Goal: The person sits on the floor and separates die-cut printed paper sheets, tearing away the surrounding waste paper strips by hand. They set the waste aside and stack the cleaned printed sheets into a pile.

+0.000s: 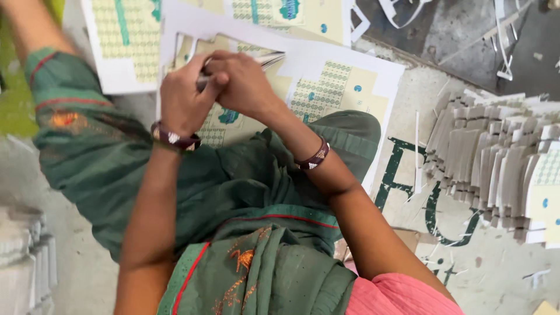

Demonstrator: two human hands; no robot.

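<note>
I sit on the floor with my legs in green cloth. My left hand and my right hand are closed together on a thin stack of flat card pieces, whose grey edges stick out to the right of my fingers. Both wrists wear dark bangles. Under my hands lies a large white printed sheet with green dotted patterns and cream panels. What lies between my palms is hidden.
More printed sheets lie at the upper left. A long fanned pile of cut grey card pieces fills the right side. Thin white paper strips litter the dark floor at the top right. Another pale stack stands at the lower left.
</note>
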